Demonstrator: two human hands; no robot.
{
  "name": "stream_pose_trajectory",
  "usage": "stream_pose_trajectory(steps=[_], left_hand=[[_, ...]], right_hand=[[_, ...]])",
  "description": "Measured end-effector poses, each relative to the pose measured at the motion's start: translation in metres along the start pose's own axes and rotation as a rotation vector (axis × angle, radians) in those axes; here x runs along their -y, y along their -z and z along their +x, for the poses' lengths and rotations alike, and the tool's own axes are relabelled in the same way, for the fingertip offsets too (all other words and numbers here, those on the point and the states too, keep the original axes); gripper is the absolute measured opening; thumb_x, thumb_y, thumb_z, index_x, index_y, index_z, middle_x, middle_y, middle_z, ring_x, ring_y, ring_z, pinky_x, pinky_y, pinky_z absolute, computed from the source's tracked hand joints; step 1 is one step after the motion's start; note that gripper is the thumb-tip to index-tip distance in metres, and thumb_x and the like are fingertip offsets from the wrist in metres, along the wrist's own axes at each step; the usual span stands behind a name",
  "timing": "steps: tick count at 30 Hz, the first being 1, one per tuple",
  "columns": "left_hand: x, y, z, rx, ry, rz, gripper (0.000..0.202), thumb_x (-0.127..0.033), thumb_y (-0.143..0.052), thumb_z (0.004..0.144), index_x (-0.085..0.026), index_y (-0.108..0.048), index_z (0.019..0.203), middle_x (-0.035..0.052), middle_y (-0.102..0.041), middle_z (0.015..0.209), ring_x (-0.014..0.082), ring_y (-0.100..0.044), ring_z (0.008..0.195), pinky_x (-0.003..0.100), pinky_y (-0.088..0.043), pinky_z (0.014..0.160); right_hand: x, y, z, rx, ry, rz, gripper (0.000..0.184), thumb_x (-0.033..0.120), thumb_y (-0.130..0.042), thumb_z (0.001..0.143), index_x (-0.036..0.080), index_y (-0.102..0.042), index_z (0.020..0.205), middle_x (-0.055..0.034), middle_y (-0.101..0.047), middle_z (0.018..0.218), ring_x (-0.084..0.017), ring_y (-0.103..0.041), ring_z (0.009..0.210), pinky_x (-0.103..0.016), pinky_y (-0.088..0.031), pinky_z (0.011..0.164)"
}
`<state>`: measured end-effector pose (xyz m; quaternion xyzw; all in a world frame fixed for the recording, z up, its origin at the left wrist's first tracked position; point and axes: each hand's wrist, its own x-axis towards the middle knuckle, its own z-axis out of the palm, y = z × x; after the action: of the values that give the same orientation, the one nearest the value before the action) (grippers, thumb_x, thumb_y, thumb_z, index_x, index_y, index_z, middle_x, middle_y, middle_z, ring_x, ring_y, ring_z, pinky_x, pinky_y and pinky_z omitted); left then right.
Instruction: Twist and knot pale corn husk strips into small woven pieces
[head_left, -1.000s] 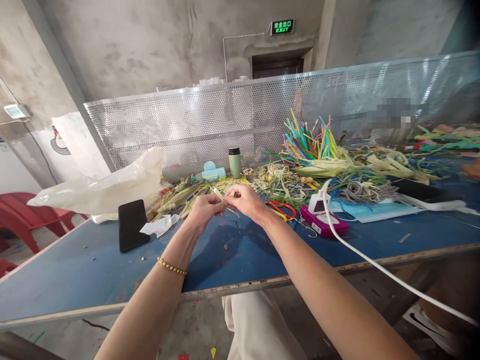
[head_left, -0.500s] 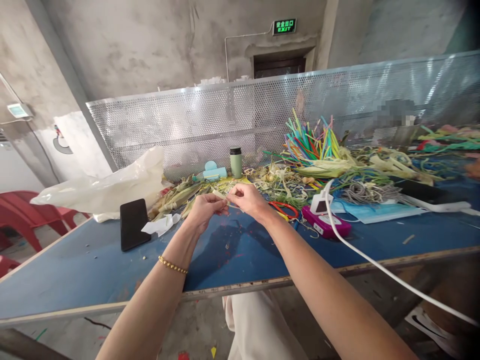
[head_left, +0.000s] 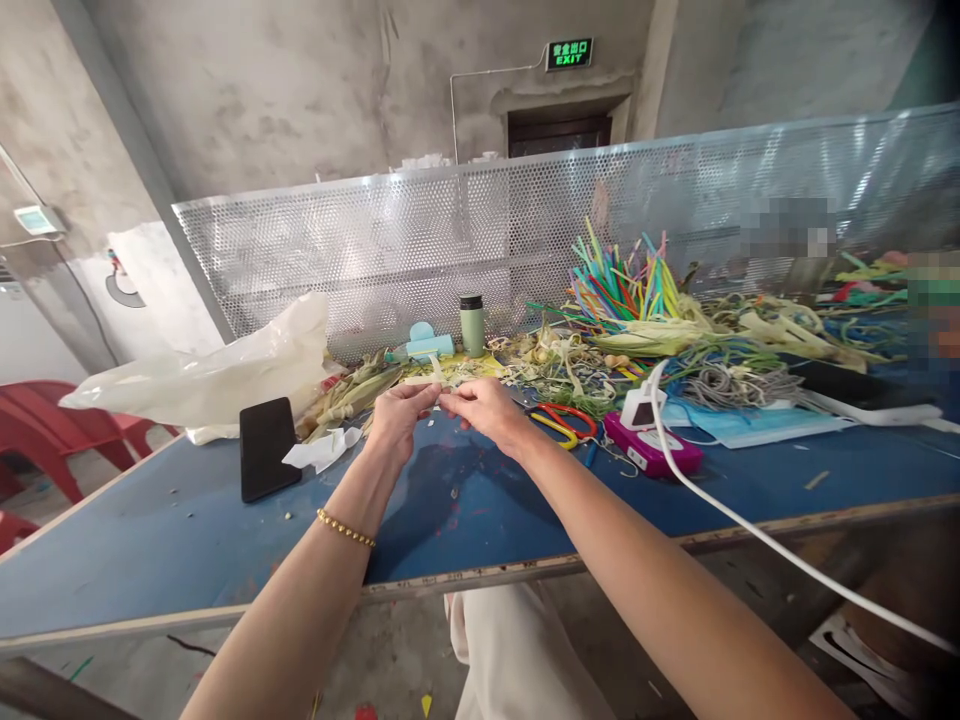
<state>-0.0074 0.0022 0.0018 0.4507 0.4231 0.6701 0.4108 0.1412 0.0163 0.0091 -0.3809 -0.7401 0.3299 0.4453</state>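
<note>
Hands shifted toward husk pile (head_left: 351, 392); left hand (head_left: 400, 418), right hand (head_left: 486, 408) both pinch pale strip (head_left: 440, 396) between them.

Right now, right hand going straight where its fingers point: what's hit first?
Probably the left hand: the right hand points at its fingertips, both pinching a pale strip; depth unclear.

Thin pale strip (head_left: 439, 398), short, roughly level, aloft
</note>
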Motion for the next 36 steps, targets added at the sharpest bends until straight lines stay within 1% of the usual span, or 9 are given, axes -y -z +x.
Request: stream_pose_trajectory(steps=[3, 6, 11, 19, 24, 27, 31, 33, 36], left_hand=[[0.000, -0.001, -0.001, 0.047, 0.020, -0.017, 0.038, -0.039, -0.092, 0.047, -0.013, -0.075, 0.069, 0.0061, -0.073, 0.071, 0.0139, -0.061, 0.065, 0.027, -0.042, 0.064], [0.001, -0.002, -0.001, 0.070, 0.006, -0.056, 0.038, -0.038, -0.093, 0.045, -0.013, -0.075, 0.067, 0.0056, -0.071, 0.068, 0.0144, -0.060, 0.065, 0.029, -0.044, 0.066], [0.003, -0.002, 0.000, 0.094, -0.037, -0.120, 0.036, -0.038, -0.093, 0.047, -0.013, -0.074, 0.065, 0.0051, -0.071, 0.066, 0.0150, -0.061, 0.064, 0.031, -0.048, 0.069], [-0.002, 0.000, 0.001, 0.037, -0.006, -0.177, 0.043, -0.033, -0.094, 0.047, -0.010, -0.077, 0.079, 0.0095, -0.075, 0.073, 0.0161, -0.064, 0.064, 0.031, -0.049, 0.070], [-0.005, 0.001, 0.000, 0.042, -0.008, -0.198, 0.041, -0.032, -0.094, 0.047, -0.010, -0.077, 0.077, 0.0089, -0.075, 0.073, 0.0163, -0.066, 0.066, 0.031, -0.051, 0.072], [-0.006, 0.001, -0.001, 0.049, -0.004, -0.194, 0.040, -0.032, -0.093, 0.048, -0.011, -0.077, 0.077, 0.0078, -0.075, 0.072, 0.0153, -0.065, 0.064, 0.031, -0.050, 0.070], [-0.006, -0.001, -0.003, 0.116, 0.004, -0.113, 0.039, -0.034, -0.092, 0.051, -0.011, -0.077, 0.080, 0.0071, -0.073, 0.068, 0.0143, -0.062, 0.060, 0.030, -0.048, 0.065], [-0.006, -0.003, -0.005, 0.166, 0.003, -0.057, 0.039, -0.035, -0.091, 0.052, -0.011, -0.077, 0.079, 0.0077, -0.072, 0.067, 0.0156, -0.063, 0.060, 0.030, -0.047, 0.064], [-0.005, -0.005, -0.007, 0.181, -0.018, -0.008, 0.037, -0.036, -0.090, 0.052, -0.011, -0.076, 0.076, 0.0074, -0.071, 0.065, 0.0161, -0.062, 0.059, 0.030, -0.046, 0.063]], right_hand=[[0.002, -0.003, 0.000, -0.014, -0.083, 0.113, 0.028, 0.032, -0.068, 0.080, 0.014, -0.065, 0.059, 0.0017, -0.055, 0.048, -0.010, -0.049, 0.044, -0.023, -0.031, 0.045], [0.003, -0.005, 0.000, -0.030, -0.113, 0.116, 0.022, 0.024, -0.067, 0.078, 0.015, -0.064, 0.058, 0.0018, -0.056, 0.049, -0.009, -0.049, 0.044, -0.022, -0.033, 0.045], [0.003, -0.005, 0.000, -0.030, -0.062, 0.059, 0.023, 0.016, -0.062, 0.075, 0.017, -0.058, 0.053, 0.0041, -0.052, 0.047, -0.009, -0.051, 0.042, -0.021, -0.035, 0.047], [0.003, -0.003, 0.000, -0.015, -0.038, -0.019, 0.019, 0.013, -0.060, 0.072, 0.017, -0.059, 0.053, 0.0049, -0.051, 0.042, -0.010, -0.052, 0.041, -0.021, -0.036, 0.047], [0.006, -0.001, -0.002, -0.008, -0.042, -0.025, 0.021, 0.012, -0.060, 0.072, 0.017, -0.057, 0.052, 0.0049, -0.049, 0.041, -0.010, -0.052, 0.041, -0.021, -0.036, 0.046], [0.006, 0.000, -0.001, -0.016, -0.053, 0.038, 0.023, 0.021, -0.065, 0.077, 0.016, -0.059, 0.055, 0.0029, -0.055, 0.049, -0.009, -0.053, 0.043, -0.021, -0.037, 0.045], [0.005, 0.003, 0.003, -0.126, -0.112, 0.262, 0.028, 0.041, -0.070, 0.079, 0.016, -0.063, 0.067, 0.0005, -0.063, 0.061, -0.009, -0.052, 0.045, -0.021, -0.034, 0.040], [0.006, 0.005, 0.004, -0.132, -0.122, 0.349, 0.023, 0.037, -0.073, 0.077, 0.016, -0.064, 0.072, 0.0013, -0.062, 0.058, -0.009, -0.051, 0.045, -0.020, -0.033, 0.040], [0.008, 0.007, 0.004, -0.102, -0.117, 0.362, 0.013, 0.025, -0.073, 0.075, 0.016, -0.065, 0.073, 0.0019, -0.060, 0.052, -0.009, -0.050, 0.044, -0.019, -0.033, 0.039]])
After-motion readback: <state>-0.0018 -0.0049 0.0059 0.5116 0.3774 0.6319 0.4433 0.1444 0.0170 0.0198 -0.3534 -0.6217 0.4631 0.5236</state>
